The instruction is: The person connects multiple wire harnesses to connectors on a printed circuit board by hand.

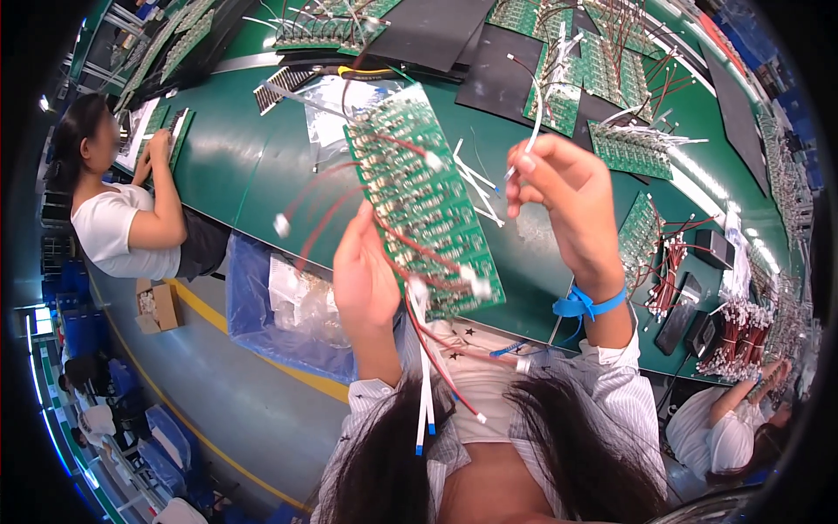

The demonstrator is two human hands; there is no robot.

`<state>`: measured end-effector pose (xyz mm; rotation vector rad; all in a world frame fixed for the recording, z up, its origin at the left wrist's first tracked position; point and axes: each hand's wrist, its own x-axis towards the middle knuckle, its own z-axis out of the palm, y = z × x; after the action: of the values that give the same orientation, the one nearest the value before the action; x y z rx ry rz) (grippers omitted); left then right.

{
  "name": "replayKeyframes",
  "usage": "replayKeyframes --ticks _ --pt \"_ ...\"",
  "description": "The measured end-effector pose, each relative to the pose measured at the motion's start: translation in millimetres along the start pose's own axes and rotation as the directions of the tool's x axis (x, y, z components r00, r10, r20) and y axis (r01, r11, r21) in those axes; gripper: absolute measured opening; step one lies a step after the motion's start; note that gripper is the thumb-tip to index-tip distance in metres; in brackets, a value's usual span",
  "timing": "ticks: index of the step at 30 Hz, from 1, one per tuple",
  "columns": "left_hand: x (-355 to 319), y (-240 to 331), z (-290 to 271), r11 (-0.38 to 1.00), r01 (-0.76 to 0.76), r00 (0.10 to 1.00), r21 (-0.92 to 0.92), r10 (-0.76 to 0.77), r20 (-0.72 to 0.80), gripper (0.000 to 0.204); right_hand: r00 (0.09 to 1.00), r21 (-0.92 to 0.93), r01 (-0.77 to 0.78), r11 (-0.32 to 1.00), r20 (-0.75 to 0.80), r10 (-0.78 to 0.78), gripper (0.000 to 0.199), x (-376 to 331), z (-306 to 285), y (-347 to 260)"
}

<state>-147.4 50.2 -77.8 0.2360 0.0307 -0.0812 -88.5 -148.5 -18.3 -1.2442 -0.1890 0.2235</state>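
A green circuit board panel (pixel 449 205) with rows of small parts is tilted up in front of me. My left hand (pixel 367 284) grips it by its left edge. Thin red-brown wires with white plugs trail from the panel on both sides, and white flat ribbon cables (pixel 424 384) with blue ends dangle below it. To the right of the panel, my right hand (pixel 572 192) pinches a white flat ribbon cable (pixel 539 112) between thumb and fingers, apart from the panel. A blue band (pixel 590 303) circles my right wrist. Loose white ribbon cables (pixel 477 179) lie on the green tabletop between hand and panel.
Wired boards (pixel 602 65) and black sheets (pixel 428 33) cover the far side. Yellow-handled pliers (pixel 367 73) lie near a clear bag (pixel 336 109). Red wire bundles (pixel 742 336) sit at right. A blue-lined bin (pixel 253 301) stands below the edge. Co-workers (pixel 131 214) sit left and lower right.
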Motion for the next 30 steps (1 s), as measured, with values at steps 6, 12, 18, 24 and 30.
replayKeyframes --ticks 6,12,18,24,30 --pt "52.5 9.5 35.1 0.996 0.063 0.992 0.061 -0.069 0.105 0.046 0.955 0.039 0.294 0.955 -0.035 -0.293 0.012 32.5 12.0 -33.5" --pt "86.3 12.8 91.6 0.972 0.22 0.914 -0.079 -0.177 0.366 0.052 0.847 -0.092 0.531 0.842 0.065 -0.527 0.005 65.0 26.1 -48.1" --pt "106.2 12.7 100.0 0.995 0.078 0.971 0.054 -0.088 0.22 0.044 0.831 -0.336 0.55 0.764 0.135 -0.539 0.011 86.8 33.9 -44.4" --pt "121.3 16.9 106.7 0.999 -0.039 0.999 -0.017 0.039 -0.01 0.041 0.745 -0.358 0.665 0.655 0.258 -0.615 0.015 123.4 37.1 -17.6" --pt "135.1 27.1 94.4 0.999 0.034 0.995 0.04 -0.038 0.096 0.043 0.874 -0.32 0.486 0.813 0.167 -0.457 0.013 140.7 42.3 -10.4"
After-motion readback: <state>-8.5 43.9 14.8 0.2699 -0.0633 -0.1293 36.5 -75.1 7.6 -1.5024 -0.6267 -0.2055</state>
